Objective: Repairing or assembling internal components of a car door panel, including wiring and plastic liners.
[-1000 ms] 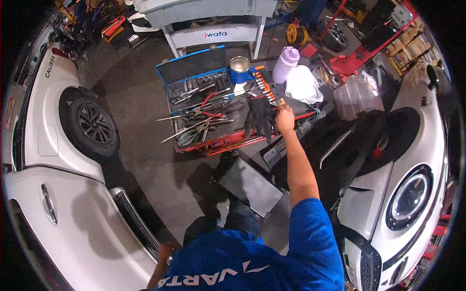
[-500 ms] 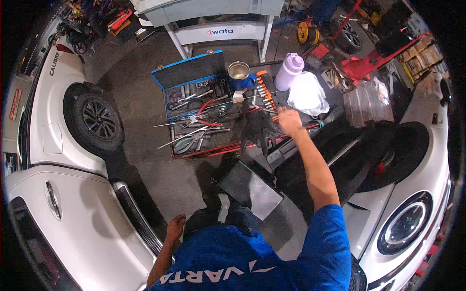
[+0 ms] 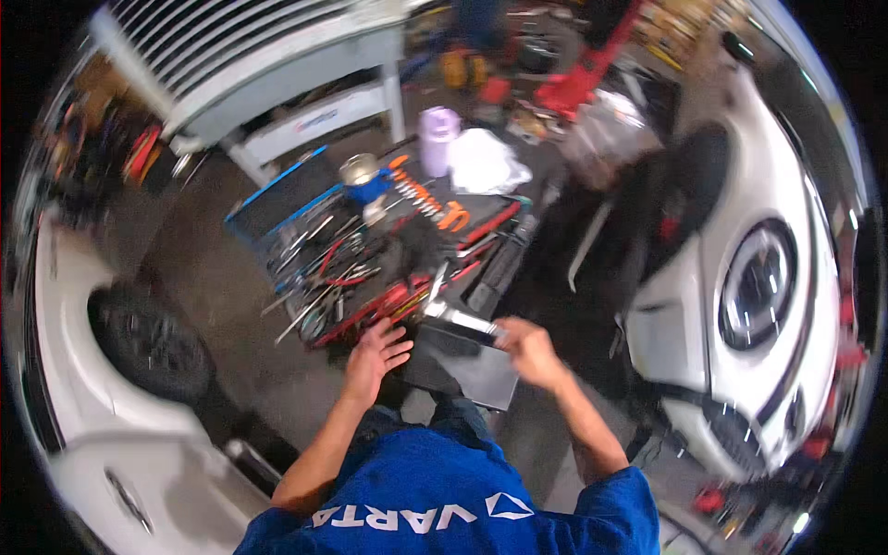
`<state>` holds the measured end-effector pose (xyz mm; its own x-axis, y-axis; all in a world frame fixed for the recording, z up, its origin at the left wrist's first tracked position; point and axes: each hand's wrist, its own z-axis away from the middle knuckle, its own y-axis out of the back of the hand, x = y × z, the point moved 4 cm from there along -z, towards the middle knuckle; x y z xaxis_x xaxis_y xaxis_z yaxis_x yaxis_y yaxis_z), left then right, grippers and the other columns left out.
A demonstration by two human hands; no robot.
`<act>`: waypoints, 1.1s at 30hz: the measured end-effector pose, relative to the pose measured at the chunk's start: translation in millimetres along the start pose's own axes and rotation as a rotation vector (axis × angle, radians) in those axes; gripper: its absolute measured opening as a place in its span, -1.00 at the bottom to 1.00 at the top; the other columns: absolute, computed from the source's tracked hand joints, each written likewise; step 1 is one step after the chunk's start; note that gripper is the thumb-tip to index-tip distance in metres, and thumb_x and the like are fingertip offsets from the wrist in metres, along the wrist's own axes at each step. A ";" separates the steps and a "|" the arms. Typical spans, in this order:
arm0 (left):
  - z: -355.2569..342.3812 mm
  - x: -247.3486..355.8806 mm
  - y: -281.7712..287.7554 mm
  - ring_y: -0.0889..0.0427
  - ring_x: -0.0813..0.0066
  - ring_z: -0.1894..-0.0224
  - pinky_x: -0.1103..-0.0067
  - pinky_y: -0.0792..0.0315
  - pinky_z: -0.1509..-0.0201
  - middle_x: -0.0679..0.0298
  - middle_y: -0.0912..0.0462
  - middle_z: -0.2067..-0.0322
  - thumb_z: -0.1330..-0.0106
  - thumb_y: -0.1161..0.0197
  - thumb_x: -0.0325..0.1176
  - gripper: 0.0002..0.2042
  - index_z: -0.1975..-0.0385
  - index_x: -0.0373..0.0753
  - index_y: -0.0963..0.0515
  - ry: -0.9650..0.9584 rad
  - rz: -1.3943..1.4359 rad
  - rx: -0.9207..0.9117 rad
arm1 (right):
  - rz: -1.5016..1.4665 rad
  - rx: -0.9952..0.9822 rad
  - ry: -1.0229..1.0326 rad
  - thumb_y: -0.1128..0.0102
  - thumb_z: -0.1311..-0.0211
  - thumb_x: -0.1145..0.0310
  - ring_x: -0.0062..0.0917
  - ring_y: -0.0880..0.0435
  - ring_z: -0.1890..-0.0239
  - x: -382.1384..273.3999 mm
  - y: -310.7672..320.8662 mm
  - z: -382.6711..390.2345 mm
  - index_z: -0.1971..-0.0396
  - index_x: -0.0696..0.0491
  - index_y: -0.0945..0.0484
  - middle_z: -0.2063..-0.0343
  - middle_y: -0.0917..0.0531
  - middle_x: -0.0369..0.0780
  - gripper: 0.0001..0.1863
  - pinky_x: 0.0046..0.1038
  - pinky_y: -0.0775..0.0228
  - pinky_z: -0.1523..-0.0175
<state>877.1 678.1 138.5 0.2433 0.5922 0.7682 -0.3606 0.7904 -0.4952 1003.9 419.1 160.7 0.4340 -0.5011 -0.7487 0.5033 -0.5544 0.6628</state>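
My right hand (image 3: 529,351) is closed round the dark grip of a chrome ratchet wrench (image 3: 467,322). Its head points left, toward my other hand, and is blurred by motion. Fingers spread, my left hand (image 3: 377,356) is raised palm up in front of the tool tray's near edge, holding nothing. Beyond both hands lies the tray of tools (image 3: 370,303), with pliers, screwdrivers and wrenches heaped in it. An orange socket rail (image 3: 418,192) lies on the right part of the work surface. Dark gloves (image 3: 416,242) lie near the middle.
Behind the tools stand a blue-banded metal cup (image 3: 361,176), a lilac bottle (image 3: 438,141) and a white plastic bag (image 3: 486,162). White cars flank me, with a headlight (image 3: 758,285) at right and a wheel (image 3: 153,338) at left. A grey panel (image 3: 467,365) is below my hands.
My right hand has come back from the tray toward my body, bringing the ratchet wrench. My left hand has risen from my side and spread its fingers. The view has turned to the right.
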 end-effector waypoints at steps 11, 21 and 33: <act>139.4 -89.8 -93.1 -0.21 0.61 0.58 0.67 -0.21 0.46 0.37 -0.21 0.63 -0.34 0.10 -0.37 -0.86 0.35 -0.28 -0.36 0.894 0.463 -0.361 | -0.581 0.900 -0.522 -0.30 0.03 0.21 -0.48 -0.52 0.44 -184.2 -173.8 241.7 -0.01 0.06 -0.27 0.48 -0.54 -0.20 -0.40 -0.43 -0.33 0.33; 336.7 -209.6 -191.4 -0.40 0.42 0.41 0.48 -0.39 0.14 0.25 -0.36 0.51 -0.35 0.07 -0.40 -0.90 0.26 -0.26 -0.35 0.993 -0.139 -0.784 | -1.030 1.621 -0.366 0.06 -0.29 0.44 -0.71 -0.43 0.33 -231.5 -199.1 461.3 -0.26 0.00 -0.12 0.02 -0.50 -0.25 -0.47 -0.65 -0.36 0.21; 564.4 -347.1 -229.5 -0.47 0.34 0.22 0.42 -0.39 0.06 0.16 -0.49 0.28 -0.31 -0.02 -0.33 -0.71 0.03 -0.31 -0.34 1.395 -0.644 -1.385 | -0.977 1.706 -0.383 0.02 -0.23 0.55 -0.62 -0.50 0.12 -312.2 -251.8 723.8 -0.24 0.05 -0.15 0.02 -0.49 -0.24 -0.45 -0.56 -0.35 -0.02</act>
<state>367.2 202.8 214.5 0.6406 -0.5896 0.4920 0.6428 0.0611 -0.7636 200.9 234.2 235.8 0.2363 0.3439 -0.9088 -0.7696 -0.5048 -0.3911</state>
